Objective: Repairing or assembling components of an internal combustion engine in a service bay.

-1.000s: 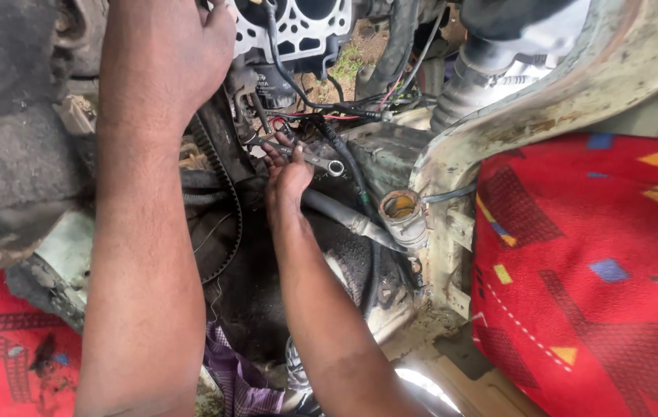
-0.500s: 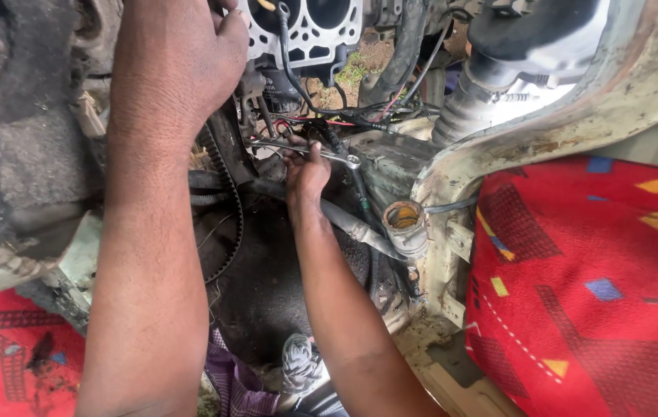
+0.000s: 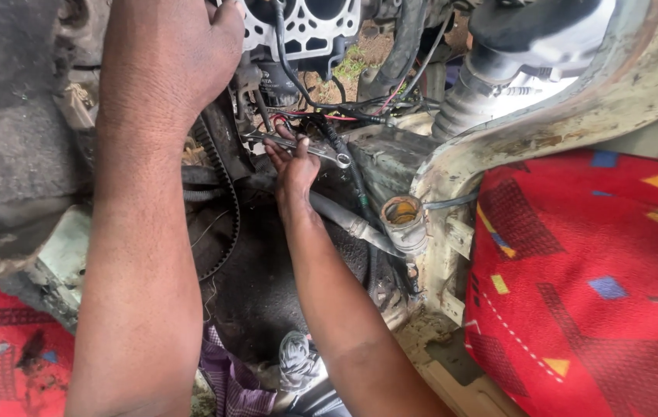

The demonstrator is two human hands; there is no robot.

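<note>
My right hand is down in the engine bay, grip closed on a wrench. The wrench lies nearly level, tilted a little down to the right, its ring end poking out past my thumb side and the other end reaching left toward the front of the engine. My fingers wrap it from below; palm faces up and away from me.

My left hand is higher and to the left, laid flat against the engine, fingers spread and curled over a dark part by the gasket face. Grip there is wide, holding nothing, only pressing on metal.

A toothed belt hangs in a loop between my two forearms, just left of my right wrist. A grey hose runs under my right wrist, slanting down to the right. Just beside its lower end stands an open metal pipe mouth, rusty inside. Red and black wires cross just above the wrench. A ribbed duct sits up right, against the pale body edge.

Red patterned seat cloth fills the right side, and more of it shows bottom left. A striped rag lies low between my arms.
</note>
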